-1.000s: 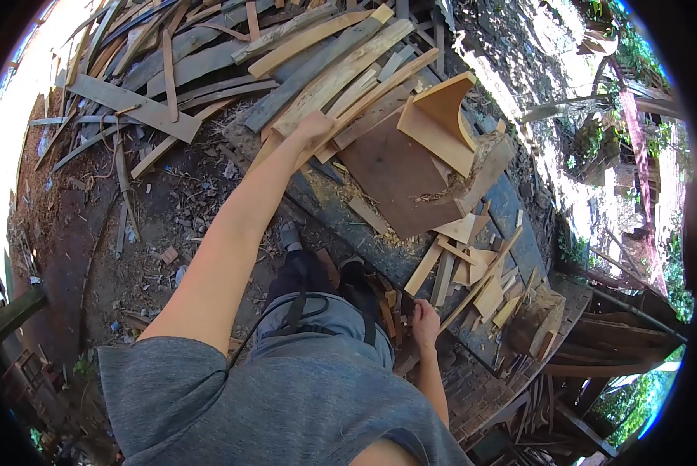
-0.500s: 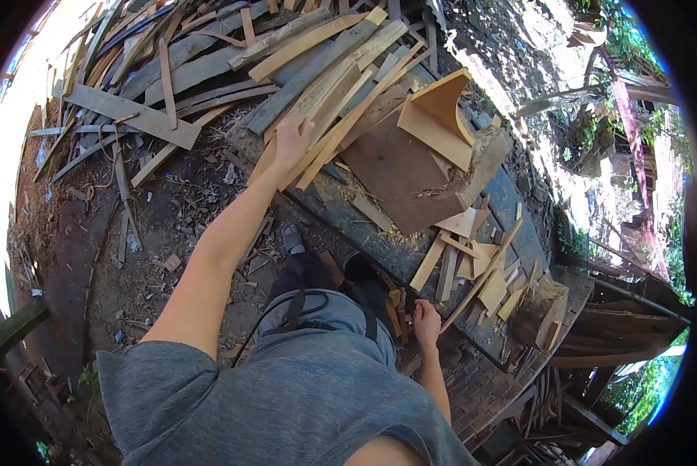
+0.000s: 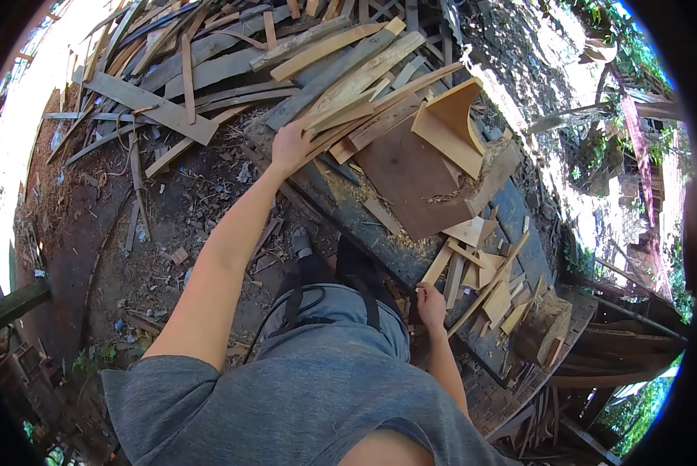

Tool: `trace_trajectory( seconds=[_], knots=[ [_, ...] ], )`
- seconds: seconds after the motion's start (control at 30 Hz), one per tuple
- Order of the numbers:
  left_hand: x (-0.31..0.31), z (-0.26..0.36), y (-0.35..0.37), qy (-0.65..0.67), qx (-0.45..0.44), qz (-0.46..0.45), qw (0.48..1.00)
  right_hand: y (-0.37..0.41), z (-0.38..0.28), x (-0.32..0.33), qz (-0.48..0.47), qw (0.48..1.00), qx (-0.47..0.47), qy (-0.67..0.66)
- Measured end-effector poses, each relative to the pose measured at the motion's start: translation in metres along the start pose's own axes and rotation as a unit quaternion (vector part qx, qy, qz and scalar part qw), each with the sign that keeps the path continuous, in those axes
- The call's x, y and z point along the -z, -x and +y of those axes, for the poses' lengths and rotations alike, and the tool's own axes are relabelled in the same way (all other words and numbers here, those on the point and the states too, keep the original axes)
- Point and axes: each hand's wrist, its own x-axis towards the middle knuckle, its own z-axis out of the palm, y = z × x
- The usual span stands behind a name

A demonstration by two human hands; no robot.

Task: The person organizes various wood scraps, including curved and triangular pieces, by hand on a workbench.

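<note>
My left hand is closed around the near end of a narrow wooden board on the workbench; part of its fingers is hidden by the wood. Beside that board lies a long thin wooden strip, slanting up to the right. My right hand is low at the bench's front edge, fingers curled together. A small pale spot shows at its fingertips, too small to name. Just beyond it are several short wood offcuts.
A brown panel and a curved wooden corner piece lie mid-bench among sawdust. Loose planks are heaped at the upper left. Debris covers the ground to my left. A wood block stands at the bench's right end.
My left hand has gone from lying over the boards to gripping one near its end. The boards under it have shifted up and right. My right hand stays curled at the bench edge.
</note>
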Motion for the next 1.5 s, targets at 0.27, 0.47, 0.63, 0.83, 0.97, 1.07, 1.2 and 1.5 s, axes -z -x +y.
trace_trajectory(
  seconds=[0.27, 0.47, 0.63, 0.83, 0.97, 1.07, 1.2, 1.5],
  knots=[
    [0.000, -0.006, 0.028, 0.409, 0.246, -0.052, 0.877, -0.068, -0.041, 0.011, 0.050, 0.987, 0.136, -0.072],
    [-0.013, 0.007, -0.014, 0.398, 0.205, -0.092, 0.890, -0.078, -0.044, 0.019, 0.012, 0.984, 0.159, -0.084],
    [-0.007, 0.027, -0.048, 0.292, 0.194, 0.013, 0.936, -0.079, -0.027, 0.018, -0.031, 0.986, 0.154, -0.055],
    [-0.007, 0.005, 0.030, 0.146, 0.073, 0.046, 0.986, -0.109, -0.028, -0.002, -0.069, 0.979, 0.185, -0.056],
    [0.015, -0.006, 0.122, 0.108, 0.139, 0.017, 0.984, -0.143, -0.047, -0.020, -0.173, 0.960, 0.220, 0.031],
    [0.028, -0.006, 0.199, 0.158, 0.292, -0.117, 0.936, -0.160, -0.064, -0.017, -0.233, 0.936, 0.259, 0.044],
    [0.045, 0.022, 0.281, 0.218, 0.373, -0.326, 0.841, -0.137, -0.047, -0.024, -0.380, 0.873, 0.247, -0.182],
    [0.024, -0.023, 0.302, 0.128, 0.185, -0.485, 0.845, -0.033, -0.025, 0.021, -0.306, 0.933, 0.180, -0.064]
  ],
)
